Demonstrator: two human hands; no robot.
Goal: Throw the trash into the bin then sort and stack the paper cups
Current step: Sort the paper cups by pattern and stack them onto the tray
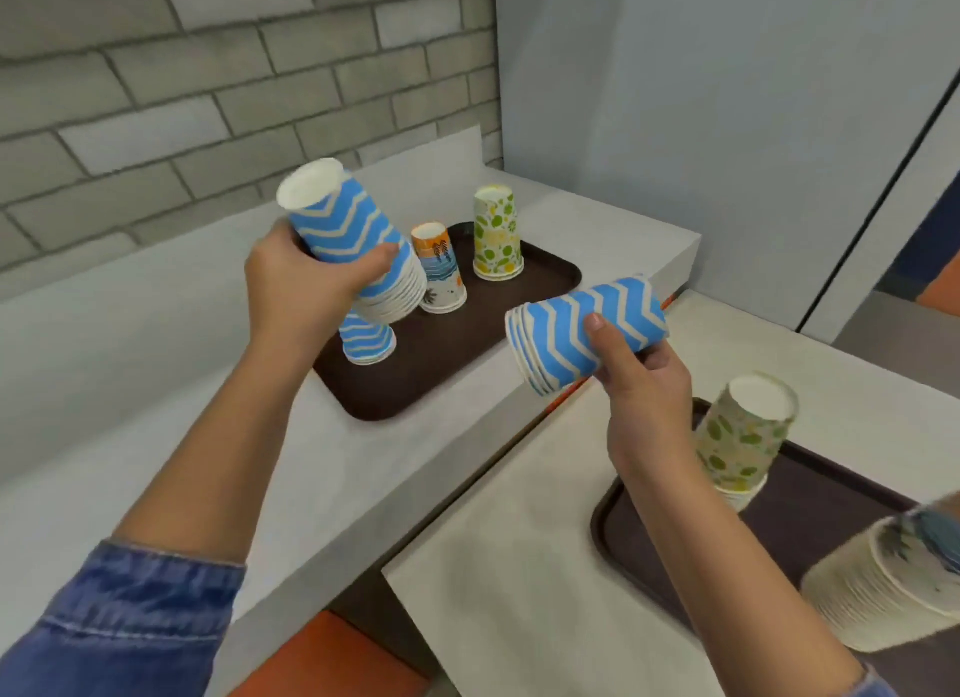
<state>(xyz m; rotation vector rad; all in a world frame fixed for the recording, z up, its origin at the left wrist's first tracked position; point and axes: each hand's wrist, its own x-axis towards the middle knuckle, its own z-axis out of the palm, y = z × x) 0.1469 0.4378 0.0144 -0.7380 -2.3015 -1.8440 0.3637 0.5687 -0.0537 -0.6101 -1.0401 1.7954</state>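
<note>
Head view shows your left hand point(301, 286) wrapped around a tilted stack of blue zigzag cups point(358, 244), base end pointing up and to the left, rims down toward the far brown tray point(550, 275). Your thumb lies across the front of the stack and the other fingers curl behind it, so the grip is closed on the cups. Just under that stack, a shorter blue zigzag stack point(366, 335) stands upside down on the near left part of the same tray. Beside it, toward the middle, stands an upside-down stack of orange beach-print cups point(441, 270), and further right a taller upside-down stack of green-and-yellow fruit cups point(496, 234).

Your right hand point(644, 379) holds a second bundle of blue zigzag cups point(582, 333) nearly on its side, rims facing left, above the gap between the two counters. The thumb presses on top and the fingers close underneath.

On the nearer counter point(509, 540) to your right sits another dark tray point(623, 530). It carries an upside-down fruit-print stack point(743, 436) and, at the frame's edge, a blurred leaning stack of pale cups point(883, 587). Both your forearms are bare, with a denim sleeve point(119, 623) pushed up on the left.
</note>
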